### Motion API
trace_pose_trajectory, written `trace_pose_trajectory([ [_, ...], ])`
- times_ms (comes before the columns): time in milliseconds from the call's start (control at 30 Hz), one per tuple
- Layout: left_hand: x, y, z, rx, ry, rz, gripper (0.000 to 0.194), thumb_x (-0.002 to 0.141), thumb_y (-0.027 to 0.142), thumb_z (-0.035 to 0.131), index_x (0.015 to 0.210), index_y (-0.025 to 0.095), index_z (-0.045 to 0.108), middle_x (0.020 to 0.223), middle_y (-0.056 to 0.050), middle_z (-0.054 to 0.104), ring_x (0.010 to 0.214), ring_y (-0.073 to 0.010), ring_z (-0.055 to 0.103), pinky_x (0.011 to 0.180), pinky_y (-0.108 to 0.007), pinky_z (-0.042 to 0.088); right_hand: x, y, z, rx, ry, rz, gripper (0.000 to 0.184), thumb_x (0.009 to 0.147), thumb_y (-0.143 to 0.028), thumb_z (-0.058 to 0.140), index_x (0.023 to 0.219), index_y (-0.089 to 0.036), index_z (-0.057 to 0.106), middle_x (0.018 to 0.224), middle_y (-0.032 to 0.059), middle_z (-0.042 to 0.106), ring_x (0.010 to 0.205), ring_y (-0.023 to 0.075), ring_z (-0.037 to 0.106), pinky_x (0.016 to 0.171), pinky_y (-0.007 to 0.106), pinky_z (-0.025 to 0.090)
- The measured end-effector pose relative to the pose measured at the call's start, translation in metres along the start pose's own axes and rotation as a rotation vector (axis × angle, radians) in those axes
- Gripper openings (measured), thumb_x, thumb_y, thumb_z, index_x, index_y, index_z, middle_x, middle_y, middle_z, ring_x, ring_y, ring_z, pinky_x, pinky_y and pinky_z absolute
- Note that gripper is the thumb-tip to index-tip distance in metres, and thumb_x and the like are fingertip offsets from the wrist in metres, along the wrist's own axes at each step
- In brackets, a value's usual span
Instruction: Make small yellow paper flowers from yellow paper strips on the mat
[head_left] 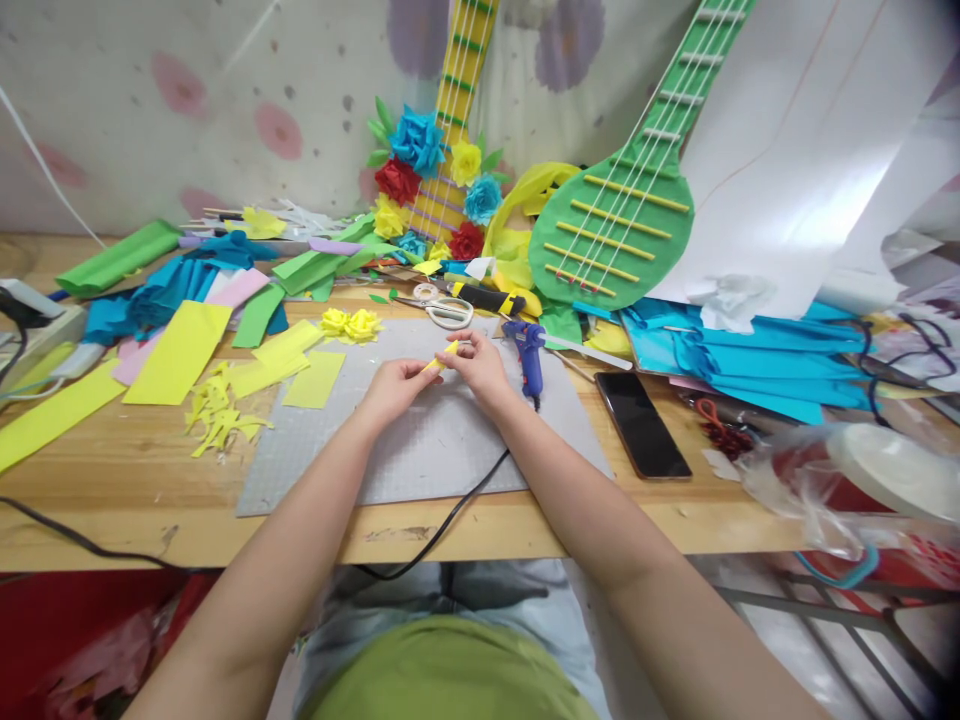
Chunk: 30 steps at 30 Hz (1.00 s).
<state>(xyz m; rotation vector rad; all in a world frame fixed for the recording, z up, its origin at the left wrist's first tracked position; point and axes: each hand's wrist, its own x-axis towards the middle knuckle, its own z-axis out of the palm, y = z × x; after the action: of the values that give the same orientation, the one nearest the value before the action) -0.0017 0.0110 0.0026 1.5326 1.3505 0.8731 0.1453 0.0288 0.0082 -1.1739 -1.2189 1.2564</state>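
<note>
Over the grey cutting mat (420, 460), my left hand (401, 388) and my right hand (480, 365) pinch a small piece of yellow crepe paper (442, 358) between them. Fingers of both hands are closed on it, and its exact shape is partly covered. Just right of my right hand lies a blue hot glue gun (529, 362) with a clear glue stick in its back. Beyond the hands are white-handled scissors (448, 312). Two yellow paper flowers (351, 324) and a yellow paper rectangle (315, 380) lie to the left.
Yellow paper scraps (221, 410) and coloured crepe strips (176, 355) cover the left side. A phone (643, 425) lies at right, near a plastic-wrapped tub (855, 470). Behind stand a green paper lute (615, 235) and a yellow flowered one (457, 110). A black cord (450, 515) crosses the table edge.
</note>
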Motion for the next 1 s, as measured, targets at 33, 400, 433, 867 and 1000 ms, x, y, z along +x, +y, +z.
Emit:
trace_pose_trajectory([
  [33, 0.0, 0.0, 0.0, -0.004, -0.003, -0.002, 0.047, 0.066, 0.057, 0.058, 0.08, 0.014, 0.072, 0.074, -0.005, 0.069, 0.065, -0.0139, 0.056, 0.062, -0.024, 0.038, 0.001, -0.001, -0.002, -0.006, 0.009, -0.005, 0.036, 0.057, -0.031, 0.069, 0.084, -0.021, 0.047, 0.062, -0.0065, 0.057, 0.061, 0.0107, 0.057, 0.063, 0.026, 0.044],
  [400, -0.001, -0.002, 0.001, 0.087, 0.105, 0.049, 0.04, 0.074, 0.048, 0.053, 0.086, 0.015, 0.071, 0.075, -0.006, 0.071, 0.061, -0.0141, 0.057, 0.055, -0.024, 0.038, 0.001, 0.004, 0.001, 0.15, 0.041, 0.019, 0.044, 0.06, -0.026, 0.068, 0.093, -0.023, 0.039, 0.065, -0.0068, 0.059, 0.061, 0.0098, 0.058, 0.067, 0.026, 0.047],
  [433, -0.001, -0.003, 0.001, 0.086, 0.118, 0.052, 0.039, 0.074, 0.048, 0.052, 0.086, 0.015, 0.071, 0.076, -0.006, 0.071, 0.062, -0.0142, 0.058, 0.056, -0.023, 0.039, 0.001, 0.005, 0.002, 0.181, 0.031, 0.033, 0.046, 0.06, -0.026, 0.068, 0.095, -0.022, 0.039, 0.067, -0.0064, 0.059, 0.062, 0.0097, 0.058, 0.069, 0.026, 0.047],
  [867, -0.005, 0.007, -0.003, -0.173, -0.01, -0.132, 0.048, 0.061, 0.055, 0.064, 0.083, 0.013, 0.069, 0.079, -0.01, 0.071, 0.068, -0.0152, 0.062, 0.05, -0.022, 0.04, 0.0, 0.007, 0.005, 0.11, 0.057, 0.052, 0.043, 0.056, -0.022, 0.069, 0.083, -0.025, 0.036, 0.063, -0.0076, 0.06, 0.059, 0.012, 0.058, 0.066, 0.029, 0.048],
  [1000, -0.007, 0.009, -0.004, -0.185, 0.02, -0.185, 0.043, 0.059, 0.051, 0.067, 0.078, 0.012, 0.068, 0.075, -0.01, 0.07, 0.067, -0.0159, 0.062, 0.049, -0.021, 0.04, -0.001, 0.004, 0.004, 0.112, 0.078, 0.059, 0.044, 0.056, -0.023, 0.07, 0.084, -0.024, 0.036, 0.064, -0.0067, 0.06, 0.061, 0.0129, 0.06, 0.067, 0.029, 0.048],
])
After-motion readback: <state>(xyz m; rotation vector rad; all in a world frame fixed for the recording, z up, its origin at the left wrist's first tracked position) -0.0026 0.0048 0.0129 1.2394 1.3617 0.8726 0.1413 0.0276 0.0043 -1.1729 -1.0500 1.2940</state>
